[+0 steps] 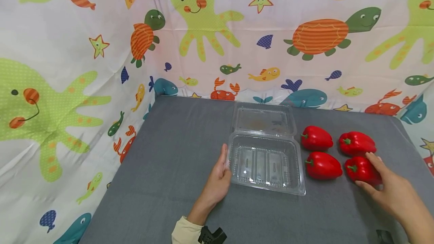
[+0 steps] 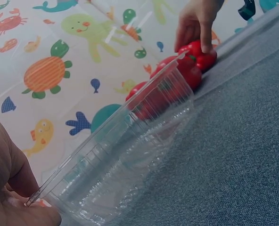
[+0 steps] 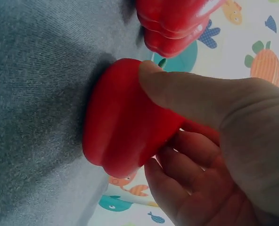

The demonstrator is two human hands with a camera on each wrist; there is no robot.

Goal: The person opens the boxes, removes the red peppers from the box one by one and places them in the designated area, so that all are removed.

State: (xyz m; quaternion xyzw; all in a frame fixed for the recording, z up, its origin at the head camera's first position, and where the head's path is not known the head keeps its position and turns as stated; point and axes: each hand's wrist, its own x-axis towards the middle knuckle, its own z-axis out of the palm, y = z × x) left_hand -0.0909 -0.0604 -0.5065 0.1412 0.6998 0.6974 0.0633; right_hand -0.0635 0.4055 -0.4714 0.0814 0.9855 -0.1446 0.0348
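A clear plastic clamshell container [image 1: 266, 163] lies on the grey cloth with its lid [image 1: 264, 119] folded back away from me. My left hand [image 1: 217, 182] pinches its left rim between thumb and fingers, as the left wrist view shows up close. Nothing lies inside the tray. To its right sit several red bell peppers in two rows. Around the nearest right bell pepper [image 1: 362, 170] my right hand [image 1: 393, 189] curls, thumb on the near side and fingers across the far side. In the right wrist view this pepper [image 3: 123, 117] rests close against the cloth, green stem partly behind the thumb.
The other bell peppers are a front left one [image 1: 323, 165], a back left one [image 1: 317, 138] and a back right one [image 1: 357, 143]. Grey cloth [image 1: 162, 161] covers the table. A curtain [image 1: 237, 59] printed with sea animals borders it at the back and sides.
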